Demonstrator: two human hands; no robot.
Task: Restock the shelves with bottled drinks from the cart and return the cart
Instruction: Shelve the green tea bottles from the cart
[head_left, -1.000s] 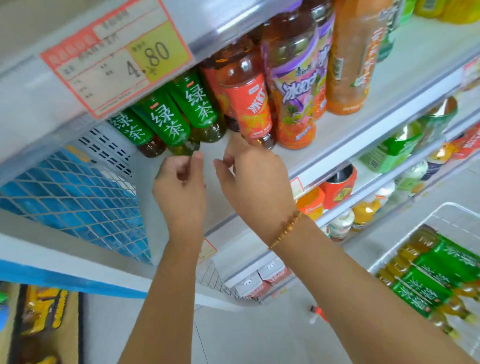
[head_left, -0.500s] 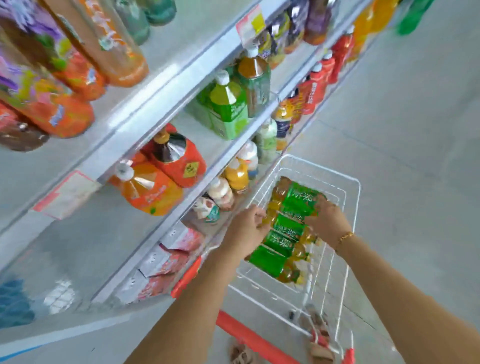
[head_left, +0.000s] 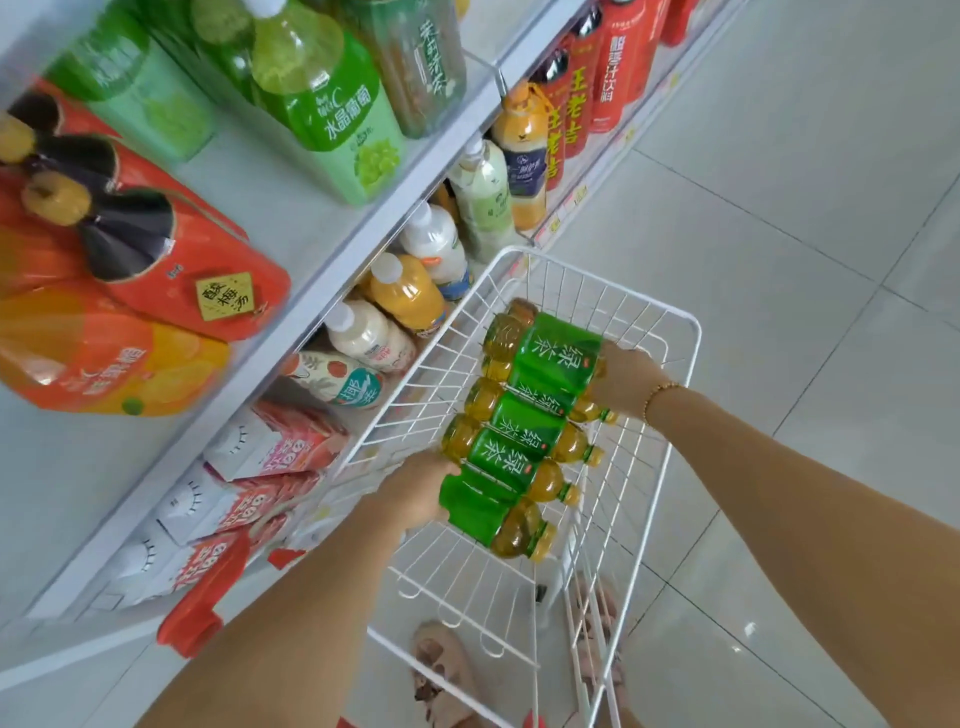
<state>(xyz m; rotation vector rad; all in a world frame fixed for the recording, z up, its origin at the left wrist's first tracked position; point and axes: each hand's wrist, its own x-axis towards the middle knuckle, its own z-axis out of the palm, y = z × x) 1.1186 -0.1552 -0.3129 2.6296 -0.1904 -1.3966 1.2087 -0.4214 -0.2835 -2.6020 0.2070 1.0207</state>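
Several green-tea bottles with green labels lie side by side in the white wire cart (head_left: 597, 278). My left hand (head_left: 415, 493) grips the base end of the nearest green-tea bottle (head_left: 498, 514); its fingers are hidden behind the label. My right hand (head_left: 626, 379) reaches in from the right and curls round the farthest green-tea bottle (head_left: 556, 353), which sits a little higher than the two bottles (head_left: 519, 436) between. The shelves (head_left: 363, 244) run along the left of the cart.
The shelves hold large orange and red drink bottles (head_left: 156, 291), green grape drinks (head_left: 337, 114), milky and yellow bottles (head_left: 405, 296) and red cartons (head_left: 260, 457). A red plastic part (head_left: 202, 603) sits by the cart's near left corner. My sandalled feet (head_left: 447, 670) stand on the grey tiled floor (head_left: 805, 234).
A second ago both hands were at the green-tea bottles on an upper shelf. My view has dropped to the cart, and both hands have reached in and taken hold of bottles there.
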